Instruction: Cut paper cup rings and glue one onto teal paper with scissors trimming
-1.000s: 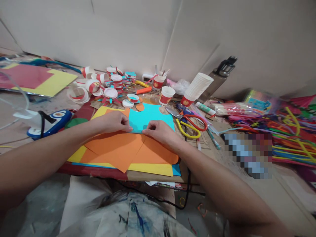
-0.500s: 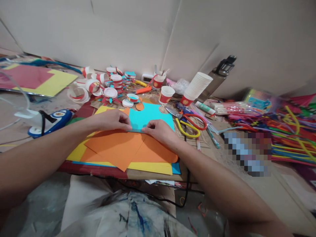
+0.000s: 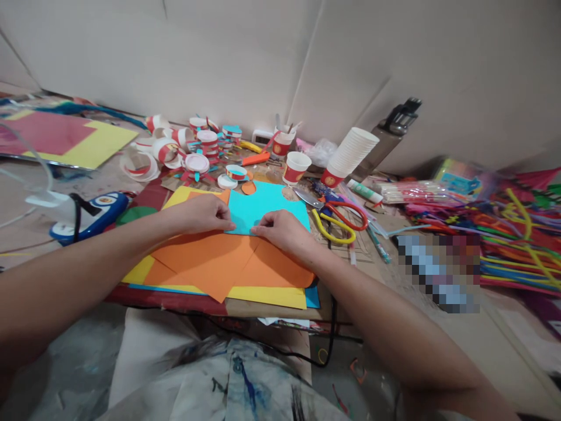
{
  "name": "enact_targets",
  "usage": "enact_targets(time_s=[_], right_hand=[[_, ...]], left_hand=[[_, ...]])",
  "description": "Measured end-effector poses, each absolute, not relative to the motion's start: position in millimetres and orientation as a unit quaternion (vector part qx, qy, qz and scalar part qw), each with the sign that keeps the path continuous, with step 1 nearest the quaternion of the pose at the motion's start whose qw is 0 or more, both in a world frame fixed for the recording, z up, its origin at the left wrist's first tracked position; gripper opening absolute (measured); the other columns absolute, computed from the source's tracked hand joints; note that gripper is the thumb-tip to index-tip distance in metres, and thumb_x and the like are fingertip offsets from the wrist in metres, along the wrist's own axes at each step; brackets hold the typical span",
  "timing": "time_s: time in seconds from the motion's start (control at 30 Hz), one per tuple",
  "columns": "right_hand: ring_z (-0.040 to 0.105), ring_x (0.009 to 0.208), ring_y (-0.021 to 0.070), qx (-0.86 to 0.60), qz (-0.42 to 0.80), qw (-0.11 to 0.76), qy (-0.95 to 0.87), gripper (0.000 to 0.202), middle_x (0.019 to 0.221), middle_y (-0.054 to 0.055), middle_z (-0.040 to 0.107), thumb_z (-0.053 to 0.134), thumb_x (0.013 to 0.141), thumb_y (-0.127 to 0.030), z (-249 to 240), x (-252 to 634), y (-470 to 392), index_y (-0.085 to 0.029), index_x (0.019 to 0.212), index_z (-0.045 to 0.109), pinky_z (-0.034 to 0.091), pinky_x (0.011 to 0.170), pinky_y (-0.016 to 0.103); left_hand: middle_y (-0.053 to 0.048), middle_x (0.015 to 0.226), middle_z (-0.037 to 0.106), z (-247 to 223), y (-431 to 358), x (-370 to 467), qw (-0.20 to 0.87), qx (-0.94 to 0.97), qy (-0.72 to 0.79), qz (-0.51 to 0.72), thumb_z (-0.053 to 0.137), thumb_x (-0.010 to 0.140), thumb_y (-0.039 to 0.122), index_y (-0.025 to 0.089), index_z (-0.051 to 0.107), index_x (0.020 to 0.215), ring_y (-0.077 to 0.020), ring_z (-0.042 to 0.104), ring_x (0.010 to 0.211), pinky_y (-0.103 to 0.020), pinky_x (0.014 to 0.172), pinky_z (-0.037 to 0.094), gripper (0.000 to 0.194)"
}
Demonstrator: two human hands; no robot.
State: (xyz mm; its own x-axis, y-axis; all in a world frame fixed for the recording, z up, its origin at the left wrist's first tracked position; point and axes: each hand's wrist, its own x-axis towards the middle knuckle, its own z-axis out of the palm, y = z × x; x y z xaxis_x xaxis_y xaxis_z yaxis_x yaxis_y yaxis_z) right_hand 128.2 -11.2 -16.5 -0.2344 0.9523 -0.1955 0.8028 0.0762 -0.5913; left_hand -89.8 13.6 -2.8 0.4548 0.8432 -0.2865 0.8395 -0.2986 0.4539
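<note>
A turquoise sheet of paper [image 3: 267, 204] with rounded cut-outs along its far edge lies over orange paper [image 3: 210, 263] and yellow paper [image 3: 272, 296]. My left hand [image 3: 208, 213] pinches its near edge at the left, thumb and fingertips together. A short way to the right, my right hand [image 3: 283, 231] pinches the same edge, fingers curled. The near edge looks flat against the orange paper. Just right of the sheet rest scissors [image 3: 335, 222] with red and yellow handles, their blades pointing toward its far right corner.
Behind the sheet stand a single paper cup [image 3: 297, 168], a stack of cups [image 3: 350, 155] and a bottle [image 3: 385, 137]. Cut cup pieces [image 3: 197, 164] cluster at the back left. A blue-and-white device [image 3: 94, 216] sits left; colourful pipe cleaners [image 3: 517, 245] lie right.
The turquoise sheet's near edge, slightly raised before, now lies flatter. Both hands keep nearly the same place and grip.
</note>
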Motion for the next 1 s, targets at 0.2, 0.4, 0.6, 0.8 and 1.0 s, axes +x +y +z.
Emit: enact_targets(time_s=[0.2,0.4,0.6,0.8,1.0], right_hand=[[0.054,0.060,0.0112,-0.598,0.276,0.129,-0.741,0.020,0.069,-0.001,0.068,0.068,0.078,-0.038,-18.5,128.0,-10.8,-0.019,0.072,0.066,0.030,0.051,0.024],[0.054,0.063,0.0121,-0.594,0.262,0.116,-0.752,0.020,0.074,0.000,0.068,0.067,0.080,-0.039,-17.9,127.2,-11.1,-0.019,0.074,0.064,0.030,0.053,0.024],[0.054,0.064,0.0121,-0.589,0.252,0.112,-0.760,0.020,0.075,0.001,0.069,0.067,0.080,-0.038,-17.7,127.1,-11.2,-0.019,0.074,0.065,0.029,0.055,0.025],[0.053,0.063,0.0121,-0.589,0.254,0.106,-0.760,0.020,0.073,0.000,0.068,0.068,0.080,-0.038,-17.7,126.6,-11.2,-0.020,0.073,0.064,0.027,0.054,0.025],[0.054,0.066,0.0127,-0.582,0.242,0.098,-0.770,0.018,0.077,0.000,0.069,0.068,0.080,-0.037,-16.3,126.7,-11.6,-0.021,0.075,0.062,0.028,0.056,0.025]], left_hand=[[0.000,0.055,0.053,-2.2,14.1,-87.4,0.274,0.805,0.526,0.003,0.059,0.071,0.047,0.018,0.059,0.059,-0.0138,0.048,0.055,-0.026,0.054,0.028,0.031],[0.000,0.058,0.057,-3.4,11.8,-84.7,0.256,0.815,0.520,0.012,0.059,0.073,0.043,0.019,0.058,0.062,-0.0150,0.051,0.058,-0.026,0.055,0.030,0.026],[0.000,0.059,0.056,-2.2,9.4,-82.1,0.245,0.808,0.536,-0.010,0.059,0.074,0.041,0.020,0.057,0.066,-0.0158,0.051,0.058,-0.026,0.056,0.030,0.023],[0.000,0.062,0.057,-4.3,10.2,-82.0,0.249,0.812,0.528,-0.005,0.060,0.074,0.040,0.020,0.053,0.063,-0.0161,0.051,0.060,-0.027,0.057,0.030,0.024],[0.000,0.072,0.057,-12.3,11.8,-86.3,0.260,0.822,0.506,0.033,0.063,0.074,0.036,0.019,0.055,0.079,-0.0157,0.052,0.065,-0.026,0.057,0.034,0.020]])
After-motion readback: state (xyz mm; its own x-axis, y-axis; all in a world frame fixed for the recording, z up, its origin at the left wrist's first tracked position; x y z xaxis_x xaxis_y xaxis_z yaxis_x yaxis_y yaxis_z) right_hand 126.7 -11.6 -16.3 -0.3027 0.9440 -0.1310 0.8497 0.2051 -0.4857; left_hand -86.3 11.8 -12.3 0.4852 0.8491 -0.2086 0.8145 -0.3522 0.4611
